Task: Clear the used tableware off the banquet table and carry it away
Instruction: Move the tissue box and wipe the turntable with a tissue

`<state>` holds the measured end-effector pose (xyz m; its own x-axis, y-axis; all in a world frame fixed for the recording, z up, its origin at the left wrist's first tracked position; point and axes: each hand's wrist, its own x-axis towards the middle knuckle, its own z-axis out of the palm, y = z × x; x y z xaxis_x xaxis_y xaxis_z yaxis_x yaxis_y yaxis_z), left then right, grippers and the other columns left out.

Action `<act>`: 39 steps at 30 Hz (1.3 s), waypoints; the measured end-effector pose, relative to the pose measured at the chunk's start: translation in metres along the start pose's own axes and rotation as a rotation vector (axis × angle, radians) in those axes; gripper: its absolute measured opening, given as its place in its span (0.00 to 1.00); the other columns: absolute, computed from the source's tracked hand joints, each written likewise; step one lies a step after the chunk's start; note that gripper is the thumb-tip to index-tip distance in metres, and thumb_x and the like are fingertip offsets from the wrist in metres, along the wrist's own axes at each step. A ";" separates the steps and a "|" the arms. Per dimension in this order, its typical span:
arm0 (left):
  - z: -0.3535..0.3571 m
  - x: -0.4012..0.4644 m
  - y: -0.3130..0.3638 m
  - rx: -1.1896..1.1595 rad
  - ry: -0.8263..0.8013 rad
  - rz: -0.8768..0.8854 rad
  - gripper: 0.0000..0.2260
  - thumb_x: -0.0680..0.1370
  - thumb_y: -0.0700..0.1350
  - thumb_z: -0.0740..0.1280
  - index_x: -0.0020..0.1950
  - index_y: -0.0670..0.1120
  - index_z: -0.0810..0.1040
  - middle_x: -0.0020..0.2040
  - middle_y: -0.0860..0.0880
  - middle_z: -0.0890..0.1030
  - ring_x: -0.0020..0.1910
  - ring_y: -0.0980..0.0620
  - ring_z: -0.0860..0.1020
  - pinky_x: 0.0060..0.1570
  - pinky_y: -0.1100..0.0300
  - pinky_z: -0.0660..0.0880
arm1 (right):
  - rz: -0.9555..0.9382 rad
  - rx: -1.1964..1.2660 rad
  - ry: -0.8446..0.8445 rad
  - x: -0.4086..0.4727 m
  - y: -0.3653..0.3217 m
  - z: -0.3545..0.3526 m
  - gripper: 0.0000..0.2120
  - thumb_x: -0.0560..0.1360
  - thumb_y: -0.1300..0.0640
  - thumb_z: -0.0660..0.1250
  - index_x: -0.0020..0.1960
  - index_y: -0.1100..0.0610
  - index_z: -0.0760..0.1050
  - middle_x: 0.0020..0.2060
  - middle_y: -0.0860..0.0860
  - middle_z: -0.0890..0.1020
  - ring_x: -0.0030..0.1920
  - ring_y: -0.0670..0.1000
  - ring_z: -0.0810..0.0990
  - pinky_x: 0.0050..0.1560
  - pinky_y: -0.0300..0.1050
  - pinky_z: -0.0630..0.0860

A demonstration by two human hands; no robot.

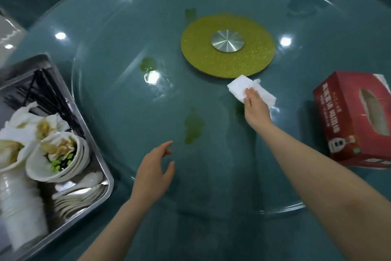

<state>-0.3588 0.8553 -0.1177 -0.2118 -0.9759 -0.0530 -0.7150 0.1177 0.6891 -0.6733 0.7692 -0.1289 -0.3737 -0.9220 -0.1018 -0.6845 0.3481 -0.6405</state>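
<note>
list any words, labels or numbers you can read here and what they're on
Red tissue box: several lines of pale printed characters down its side, too blurred to read.
Same box, lower corner: a small white and green logo, not legible.
Metal tray, white bowls, gold turntable disc: no text visible.

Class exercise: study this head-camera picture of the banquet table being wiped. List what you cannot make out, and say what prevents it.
- Metal tray, head view: its left part is cut off by the picture's edge.
- Tissue box: print too small and blurred; right side cut off.
- White tissue: the right hand covers part of it.
- Spoons: blurred, count unclear.
</note>
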 end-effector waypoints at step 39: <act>-0.010 0.049 -0.038 0.370 -0.108 -0.198 0.33 0.79 0.51 0.62 0.78 0.42 0.51 0.79 0.43 0.47 0.78 0.45 0.46 0.75 0.50 0.47 | 0.229 -0.088 0.196 -0.102 0.016 0.010 0.30 0.70 0.76 0.52 0.68 0.59 0.71 0.76 0.53 0.60 0.77 0.52 0.53 0.68 0.38 0.56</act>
<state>-0.3358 0.8007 -0.1396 -0.1009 -0.9639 -0.2465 -0.9353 0.0074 0.3538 -0.6400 0.8673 -0.1367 -0.6321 -0.7706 -0.0815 -0.6171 0.5642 -0.5486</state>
